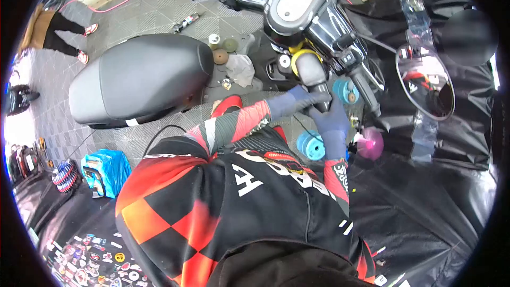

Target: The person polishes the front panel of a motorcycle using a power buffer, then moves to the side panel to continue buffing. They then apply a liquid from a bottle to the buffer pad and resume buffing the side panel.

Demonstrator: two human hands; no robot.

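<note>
A polisher (311,70) with a grey-black body and a yellow pad faces the lower front panel of a black scooter (340,18), below the handlebar. Blue-grey gloves cover both my hands. My right hand (332,119) is closed round the polisher's black handle from below. Coming across from the left, my left hand (296,101) is closed on the same handle; its fingertips are partly hidden. The pad lies close to the panel, but whether it touches is hard to tell. A thin cord hangs below my hands.
The scooter seat (143,77) extends left. Blue spools (310,145) and a pink round object (370,143) stand near my right arm. A grey cloth (240,70) and small jars lie on the footboard. A mirror (425,82) juts out right. Another person (56,29) stands far left.
</note>
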